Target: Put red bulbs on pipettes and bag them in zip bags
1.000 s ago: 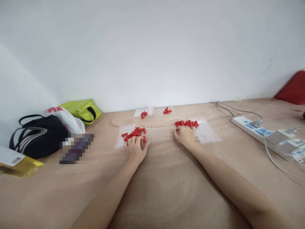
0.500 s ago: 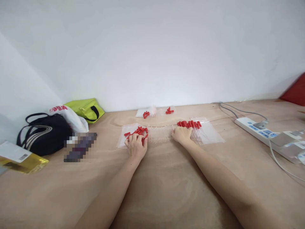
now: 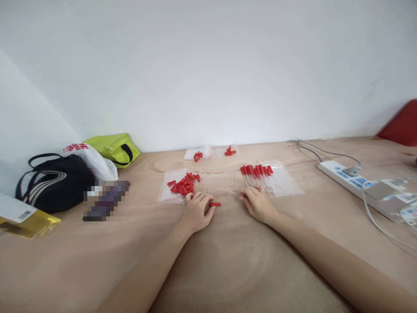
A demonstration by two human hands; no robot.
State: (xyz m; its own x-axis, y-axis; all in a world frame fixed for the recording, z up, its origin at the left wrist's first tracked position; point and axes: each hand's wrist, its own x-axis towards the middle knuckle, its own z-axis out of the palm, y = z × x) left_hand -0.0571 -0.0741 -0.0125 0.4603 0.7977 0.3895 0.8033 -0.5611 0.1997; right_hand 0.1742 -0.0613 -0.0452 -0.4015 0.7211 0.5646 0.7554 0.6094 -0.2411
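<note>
A red rubber dropper bulb (image 3: 215,204) sticks out from the thumb and fingertips of my left hand (image 3: 196,213), which is closed on it. My right hand (image 3: 259,205) pinches a thin clear dropper tube (image 3: 233,192), its end pointing left towards the bulb. Between and beyond my hands lies a row of clear tubes (image 3: 217,182). A heap of red bulbs (image 3: 185,184) rests on a plastic bag (image 3: 166,191) just past my left hand. Past my right hand, several droppers with red bulbs fitted (image 3: 256,171) lie side by side, partly over another clear bag (image 3: 288,182).
Two small groups of red bulbs (image 3: 197,156) lie on bags near the wall. At the left stand a black bag (image 3: 58,182), a white bag (image 3: 100,165) and a lime-green bag (image 3: 112,148). A power strip (image 3: 345,176) with plugs and cables lies at the right.
My left hand has moved right and nearer from the bulb heap with one bulb in it. My right hand has drawn back from the tube row, bringing a tube along.
</note>
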